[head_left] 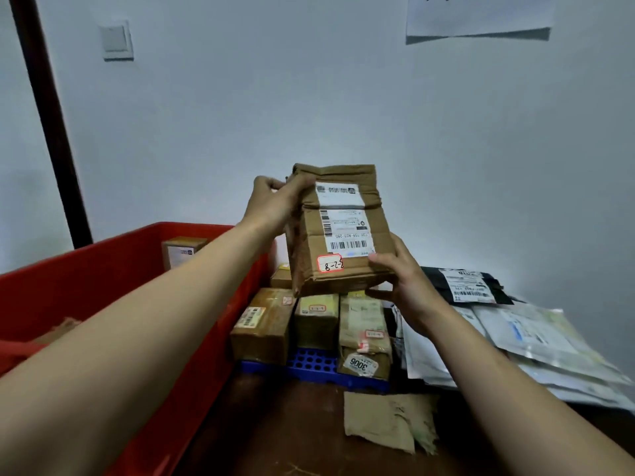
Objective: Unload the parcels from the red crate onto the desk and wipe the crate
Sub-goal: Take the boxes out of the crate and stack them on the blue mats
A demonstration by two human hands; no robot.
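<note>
The left hand grips the cardboard parcel by its top corner; the right hand's fingers clasp its base; seemingly held upright to slot beside the stacked boxes.

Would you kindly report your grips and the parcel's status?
Left grip holds parcel top corner, right grip its bottom edge. Parcel raised over boxes on blue tray. One box visible in red crate. Nothing blocking.

Brown desk carries blue tray; stacked mailers; torn cardboard scrap.
</note>
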